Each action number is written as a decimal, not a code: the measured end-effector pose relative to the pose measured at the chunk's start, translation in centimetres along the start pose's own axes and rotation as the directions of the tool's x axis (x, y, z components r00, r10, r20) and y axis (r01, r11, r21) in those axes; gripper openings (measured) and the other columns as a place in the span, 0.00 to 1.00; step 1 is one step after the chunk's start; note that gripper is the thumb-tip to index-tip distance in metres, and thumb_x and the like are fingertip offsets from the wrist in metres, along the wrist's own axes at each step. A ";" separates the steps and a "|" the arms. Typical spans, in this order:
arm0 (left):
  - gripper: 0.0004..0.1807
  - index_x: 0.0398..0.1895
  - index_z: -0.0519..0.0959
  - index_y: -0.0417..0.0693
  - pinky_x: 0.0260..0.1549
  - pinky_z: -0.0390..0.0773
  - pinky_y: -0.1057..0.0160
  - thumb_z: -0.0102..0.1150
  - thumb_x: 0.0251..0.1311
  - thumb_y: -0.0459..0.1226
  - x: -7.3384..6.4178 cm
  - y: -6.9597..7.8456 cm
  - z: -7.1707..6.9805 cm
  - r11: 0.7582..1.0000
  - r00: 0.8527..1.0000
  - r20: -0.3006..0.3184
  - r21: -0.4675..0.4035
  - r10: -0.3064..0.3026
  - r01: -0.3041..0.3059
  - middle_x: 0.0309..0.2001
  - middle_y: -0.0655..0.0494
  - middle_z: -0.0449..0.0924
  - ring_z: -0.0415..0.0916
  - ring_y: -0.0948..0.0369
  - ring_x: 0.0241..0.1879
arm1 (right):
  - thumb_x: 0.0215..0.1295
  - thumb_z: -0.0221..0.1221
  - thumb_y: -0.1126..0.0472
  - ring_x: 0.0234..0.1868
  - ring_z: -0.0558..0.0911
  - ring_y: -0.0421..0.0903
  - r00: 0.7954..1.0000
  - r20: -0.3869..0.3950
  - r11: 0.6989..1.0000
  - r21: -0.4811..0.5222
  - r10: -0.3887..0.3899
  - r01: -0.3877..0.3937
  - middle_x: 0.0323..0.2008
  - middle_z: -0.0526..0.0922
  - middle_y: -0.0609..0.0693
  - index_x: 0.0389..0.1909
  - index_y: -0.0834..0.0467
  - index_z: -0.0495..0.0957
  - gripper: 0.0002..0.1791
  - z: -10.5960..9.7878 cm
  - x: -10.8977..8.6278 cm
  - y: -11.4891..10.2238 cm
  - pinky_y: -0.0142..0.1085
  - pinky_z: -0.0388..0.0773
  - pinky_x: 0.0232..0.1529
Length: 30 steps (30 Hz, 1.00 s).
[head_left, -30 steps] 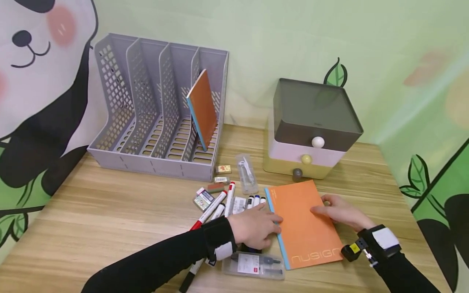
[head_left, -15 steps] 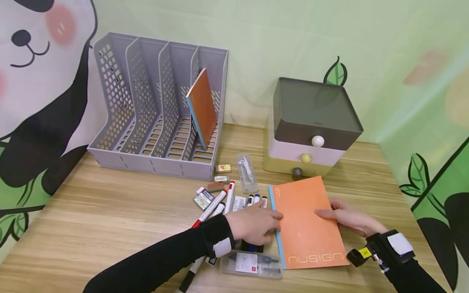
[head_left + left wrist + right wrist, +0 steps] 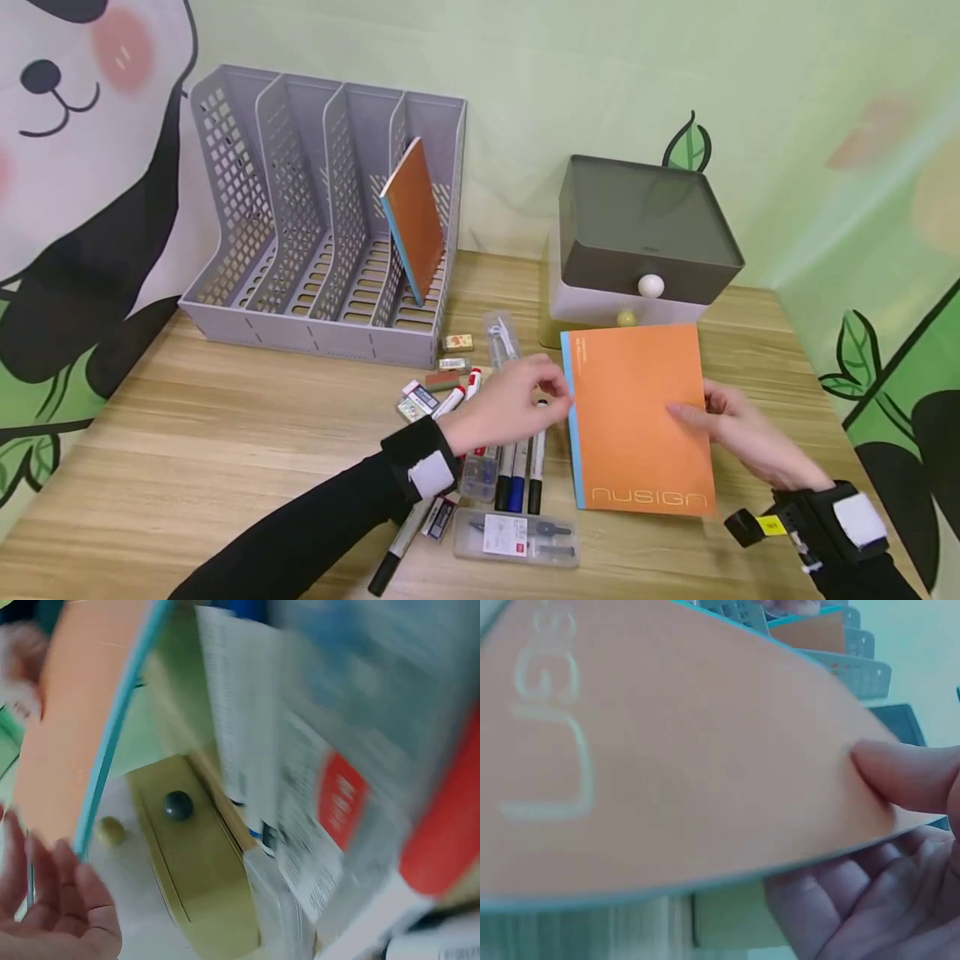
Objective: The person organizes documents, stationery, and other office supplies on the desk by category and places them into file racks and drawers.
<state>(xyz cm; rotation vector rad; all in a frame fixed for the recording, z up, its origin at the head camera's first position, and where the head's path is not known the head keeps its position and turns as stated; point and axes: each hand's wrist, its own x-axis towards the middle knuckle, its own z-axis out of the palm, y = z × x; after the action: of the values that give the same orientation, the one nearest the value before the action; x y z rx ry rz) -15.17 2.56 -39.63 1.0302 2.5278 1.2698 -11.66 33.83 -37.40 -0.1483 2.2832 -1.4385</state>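
My right hand (image 3: 750, 429) holds an orange notebook (image 3: 637, 417) with a blue spine by its right edge. Its thumb (image 3: 907, 772) lies on the cover and the other fingers are behind. The notebook is raised and tilted, its top overlapping the drawer box in the head view. At the blue spine (image 3: 112, 742) are the fingertips of my left hand (image 3: 517, 400), its fingers loosely bent. Below that hand lie several markers (image 3: 517, 475) and a clear case (image 3: 480, 475). A second orange notebook (image 3: 416, 221) leans in the rightmost slot of the grey file rack (image 3: 307, 329).
A stacked drawer box (image 3: 648, 225) with round knobs stands at the back right. Several erasers (image 3: 442, 381) lie in front of the rack. A clear compass case (image 3: 517, 537) is near the front, and a slim clear case (image 3: 501, 333) lies farther back.
The right hand has lifted the notebook from the table, tilting it up and shifting it right. The left hand has risen along the spine, uncovering the markers, its fingers now more bent.
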 end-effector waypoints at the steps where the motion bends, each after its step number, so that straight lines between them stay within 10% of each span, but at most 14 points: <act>1: 0.06 0.35 0.81 0.47 0.44 0.78 0.67 0.59 0.66 0.39 0.0 0.0 -0.3 0.996 0.998 -0.048 -0.087 -0.038 0.034 0.36 0.56 0.79 0.76 0.62 0.40 | 0.79 0.50 0.56 0.43 0.84 0.35 0.999 -0.028 1.000 -0.017 -0.019 0.019 0.41 0.85 0.37 0.62 0.70 0.66 0.23 0.2 -0.1 -0.2 0.33 0.81 0.43; 6: 0.08 0.40 0.74 0.46 0.37 0.72 0.70 0.62 0.65 0.39 0.3 -0.2 -1.3 0.897 0.962 -0.151 -0.416 -0.227 0.147 0.36 0.58 0.73 0.71 0.64 0.36 | 0.78 0.51 0.58 0.43 0.85 0.33 0.979 -0.139 0.989 -0.022 -0.146 0.144 0.41 0.87 0.36 0.58 0.63 0.72 0.16 1.4 -0.2 -1.1 0.28 0.81 0.44; 11: 0.22 0.62 0.69 0.47 0.55 0.81 0.57 0.60 0.67 0.40 0.4 -0.6 -2.1 0.720 0.951 0.012 -0.651 -0.308 0.241 0.57 0.49 0.74 0.77 0.56 0.51 | 0.76 0.52 0.64 0.44 0.86 0.32 0.937 -0.217 0.949 0.097 -0.273 0.299 0.43 0.88 0.36 0.53 0.52 0.77 0.10 3.0 0.6 -1.6 0.27 0.84 0.43; 13: 0.30 0.71 0.63 0.47 0.61 0.79 0.52 0.58 0.69 0.40 0.2 -0.7 -2.4 0.700 0.952 0.092 -0.658 -0.292 0.279 0.66 0.46 0.70 0.76 0.52 0.59 | 0.76 0.52 0.65 0.45 0.86 0.33 0.926 -0.233 0.936 0.124 -0.296 0.330 0.44 0.88 0.36 0.53 0.52 0.77 0.11 3.5 0.9 -1.9 0.27 0.84 0.44; 20: 0.32 0.74 0.63 0.51 0.63 0.77 0.56 0.59 0.69 0.43 -0.2 -0.4 -2.9 0.785 0.958 0.227 -0.554 -0.177 0.276 0.68 0.48 0.74 0.75 0.54 0.65 | 0.77 0.50 0.64 0.48 0.86 0.34 0.922 -0.206 0.874 0.305 -0.327 0.378 0.47 0.87 0.38 0.56 0.52 0.74 0.12 5.3 2.6 -3.3 0.28 0.84 0.49; 30: 0.24 0.68 0.68 0.43 0.53 0.84 0.60 0.56 0.71 0.36 -0.6 -0.7 -3.7 0.878 0.995 0.083 -0.472 -0.049 0.083 0.62 0.42 0.79 0.82 0.51 0.57 | 0.78 0.50 0.62 0.49 0.86 0.34 0.926 -0.189 0.850 0.370 -0.326 0.375 0.48 0.86 0.37 0.60 0.51 0.71 0.14 7.2 5.3 -4.3 0.29 0.84 0.50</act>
<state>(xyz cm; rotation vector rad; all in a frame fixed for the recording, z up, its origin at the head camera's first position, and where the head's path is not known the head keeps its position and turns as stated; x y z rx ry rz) -16.53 -0.58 -37.87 0.8445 2.0171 1.6827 -14.01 24.28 -37.87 -0.3799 2.0648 -2.1284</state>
